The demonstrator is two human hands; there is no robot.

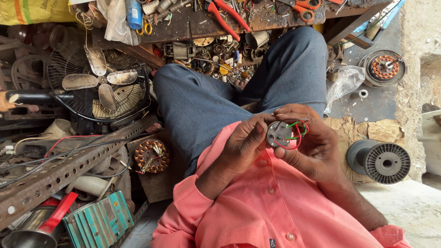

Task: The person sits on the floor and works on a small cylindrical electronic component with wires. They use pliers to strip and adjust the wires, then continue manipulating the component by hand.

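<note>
Left hand (245, 144): pinching round grey part (279, 133)
Right hand (308, 147): cupping same part, red and green wires (297, 133)
Nearby: copper stator (151, 156)

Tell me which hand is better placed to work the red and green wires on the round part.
Probably the right hand: the wires loop against its fingers, while the left hand steadies the round grey part with its thumb.

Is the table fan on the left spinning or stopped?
Stopped: the table fan's metal blades show sharp and separate, with no blur, and its front guard is off.
</note>
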